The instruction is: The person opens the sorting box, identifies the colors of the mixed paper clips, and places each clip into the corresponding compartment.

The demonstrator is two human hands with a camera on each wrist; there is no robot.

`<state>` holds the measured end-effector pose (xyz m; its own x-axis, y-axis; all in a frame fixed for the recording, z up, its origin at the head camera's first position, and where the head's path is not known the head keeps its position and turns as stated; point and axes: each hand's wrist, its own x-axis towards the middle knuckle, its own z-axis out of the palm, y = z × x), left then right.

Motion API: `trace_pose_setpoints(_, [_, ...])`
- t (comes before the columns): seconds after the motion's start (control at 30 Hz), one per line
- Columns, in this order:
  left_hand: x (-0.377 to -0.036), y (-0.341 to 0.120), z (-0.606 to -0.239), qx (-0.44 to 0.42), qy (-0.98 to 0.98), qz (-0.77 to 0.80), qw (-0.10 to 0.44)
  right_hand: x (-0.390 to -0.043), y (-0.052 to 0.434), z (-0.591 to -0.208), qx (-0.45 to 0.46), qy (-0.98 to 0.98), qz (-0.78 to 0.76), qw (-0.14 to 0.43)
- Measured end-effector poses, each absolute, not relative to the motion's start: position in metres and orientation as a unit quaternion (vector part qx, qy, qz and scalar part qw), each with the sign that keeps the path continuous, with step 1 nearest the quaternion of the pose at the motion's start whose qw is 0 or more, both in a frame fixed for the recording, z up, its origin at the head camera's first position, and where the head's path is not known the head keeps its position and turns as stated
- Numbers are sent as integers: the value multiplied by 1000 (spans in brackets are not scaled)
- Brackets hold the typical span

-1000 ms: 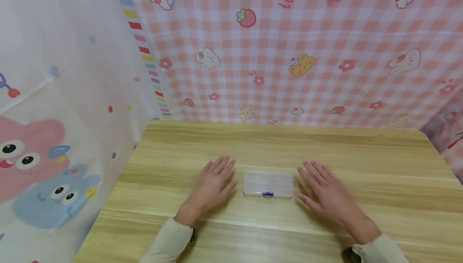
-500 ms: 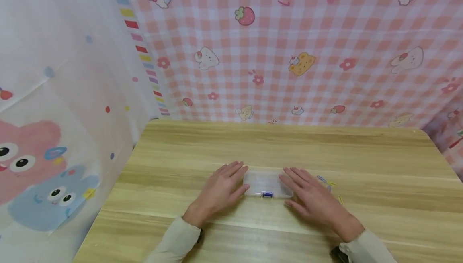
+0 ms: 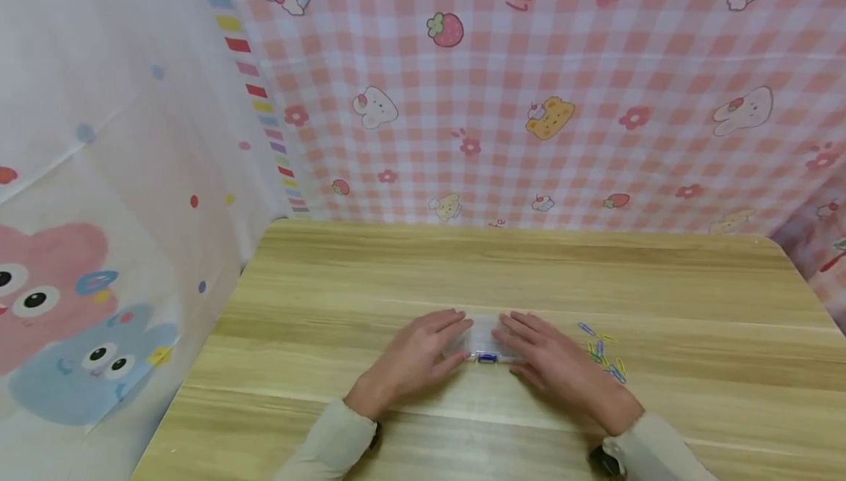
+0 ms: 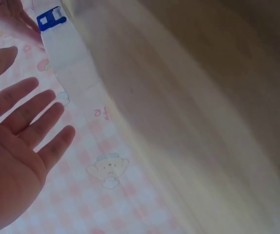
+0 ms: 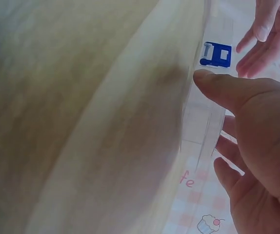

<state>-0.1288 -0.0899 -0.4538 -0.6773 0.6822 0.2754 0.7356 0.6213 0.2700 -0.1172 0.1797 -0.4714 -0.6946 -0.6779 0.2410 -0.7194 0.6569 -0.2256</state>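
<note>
A clear plastic box (image 3: 485,328) with a blue latch (image 3: 487,357) on its front edge lies on the table between both hands. My left hand (image 3: 416,355) is over its left end, fingers stretched and slightly apart, palm facing down in the left wrist view. Over the right end is my right hand (image 3: 562,360); in the right wrist view its thumb (image 5: 218,87) overlaps the front wall close to the latch, while the other fingers extend above the lid. Both ends of the box are hidden under the hands. Neither hand's fingers are curled round it.
Several coloured paper clips (image 3: 600,355) lie in a loose group right of the right hand. The wood-grain table (image 3: 370,264) meets a pink checked cloth (image 3: 502,84) at the back, and a white printed cloth (image 3: 145,136) hangs on the left.
Both hands have moved inward from beside the box to over its two ends, narrowing the gap between them. The paper clips, earlier hidden by the right hand, now show. The box stays put.
</note>
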Motion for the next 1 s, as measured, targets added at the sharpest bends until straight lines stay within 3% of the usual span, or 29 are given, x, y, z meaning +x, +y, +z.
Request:
trace_pose_setpoints(0.2, [-129, -84, -455, -412, -891, -180, 62, -119, 178, -470, 369, -915, 161, 26])
trace_pose_setpoints(0.67, [-131, -78, -455, -416, -903, -105, 24, -123, 182, -462, 370, -909, 190, 1])
trace_pose_setpoints(0.83, [-133, -74, -458, -420, -904, -65, 55, -125, 186, -461, 369, -907, 203, -21])
trace_pose_setpoints(1.0, [-134, -70, -459, -419, -903, -40, 81, -124, 187, -461, 389, -902, 189, 11])
